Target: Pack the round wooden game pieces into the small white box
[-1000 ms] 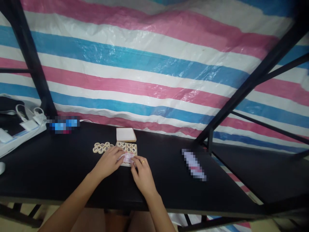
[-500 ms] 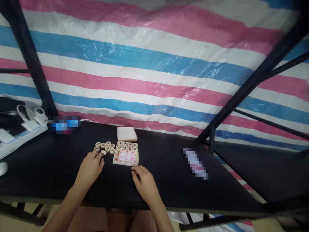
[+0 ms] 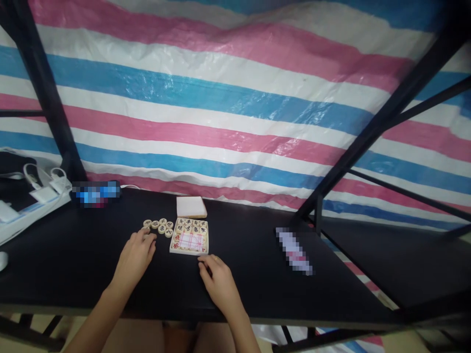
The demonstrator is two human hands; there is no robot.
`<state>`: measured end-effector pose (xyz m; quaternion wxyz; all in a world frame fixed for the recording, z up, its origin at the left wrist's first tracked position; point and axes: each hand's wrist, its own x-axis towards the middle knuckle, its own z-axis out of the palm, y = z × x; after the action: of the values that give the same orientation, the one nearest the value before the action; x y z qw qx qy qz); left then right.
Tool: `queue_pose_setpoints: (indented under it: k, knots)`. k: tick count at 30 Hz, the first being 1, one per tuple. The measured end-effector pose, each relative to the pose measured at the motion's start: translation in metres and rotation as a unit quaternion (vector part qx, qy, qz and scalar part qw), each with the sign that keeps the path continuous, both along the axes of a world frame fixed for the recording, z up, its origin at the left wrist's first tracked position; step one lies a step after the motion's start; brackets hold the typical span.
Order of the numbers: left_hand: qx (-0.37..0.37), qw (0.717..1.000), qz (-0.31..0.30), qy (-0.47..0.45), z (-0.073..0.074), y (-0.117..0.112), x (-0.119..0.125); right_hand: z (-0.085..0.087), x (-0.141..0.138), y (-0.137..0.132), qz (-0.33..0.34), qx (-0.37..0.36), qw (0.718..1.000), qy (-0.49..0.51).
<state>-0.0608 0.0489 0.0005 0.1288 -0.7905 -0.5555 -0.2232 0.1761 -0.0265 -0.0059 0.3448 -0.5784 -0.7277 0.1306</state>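
Note:
Next to the loose pieces, my left hand [image 3: 137, 249] is closed with its fingers curled down toward the table. The Chinese chess piece at its fingertips is hidden behind them now. Several round Chinese chess pieces [image 3: 162, 229] with black characters lie in a loose cluster just beyond these fingers. To their right is an open white box [image 3: 189, 251], holding rows of black and red pieces and a folded paper board [image 3: 190, 241]. My right hand [image 3: 218, 279] rests at the box's near right corner, loosely bent, thumb and forefinger apart, with nothing in it.
Behind the box lies its lid [image 3: 191, 207]. A white power strip [image 3: 40, 211] with plugs and cables is at the left, near a blurred blue object [image 3: 96, 194]. A blurred pale object [image 3: 294, 251] lies at the right. Striped plastic sheeting [image 3: 206, 132] hangs behind the black table [image 3: 243, 245].
The view has shifted slightly. The piece that showed under my left fingers has gone out of sight behind them, as that hand moved a little toward the cluster's left side. My right hand stays put.

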Motion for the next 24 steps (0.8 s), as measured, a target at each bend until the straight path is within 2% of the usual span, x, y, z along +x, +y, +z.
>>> queue_pose_setpoints:
  k: [4,7,9,12,13,15,17,21,24]
  knots:
    - [-0.049,0.993,-0.050,-0.096,0.000,-0.003,0.000,0.001,0.001,0.002,-0.002,-0.009,1.000,0.016]
    - [-0.116,0.957,-0.101,-0.247,0.004,-0.017,0.011,0.004,0.001,0.002,0.005,-0.019,0.999,0.029]
    - [-0.210,0.907,-0.104,-0.349,0.007,-0.031,0.025,0.008,0.000,0.001,0.023,-0.028,0.999,0.039]
    - [-0.356,0.793,-0.119,-0.480,0.014,-0.048,0.051,0.015,-0.002,-0.004,0.078,-0.036,0.995,0.048]
    - [-0.383,0.765,-0.119,-0.505,0.016,-0.051,0.059,0.017,-0.002,-0.006,0.096,-0.038,0.993,0.050]
    - [-0.413,0.728,-0.123,-0.534,0.020,-0.053,0.071,0.020,-0.002,-0.008,0.117,-0.041,0.991,0.058]
    - [-0.413,0.712,-0.132,-0.552,0.021,-0.053,0.078,0.020,-0.002,-0.008,0.113,-0.044,0.990,0.072]
    - [-0.381,0.722,-0.130,-0.563,0.017,-0.054,0.082,0.018,-0.001,-0.005,0.096,-0.052,0.991,0.081]
    - [-0.388,0.712,-0.132,-0.569,0.013,-0.057,0.081,0.016,0.000,-0.004,0.081,-0.059,0.990,0.095]
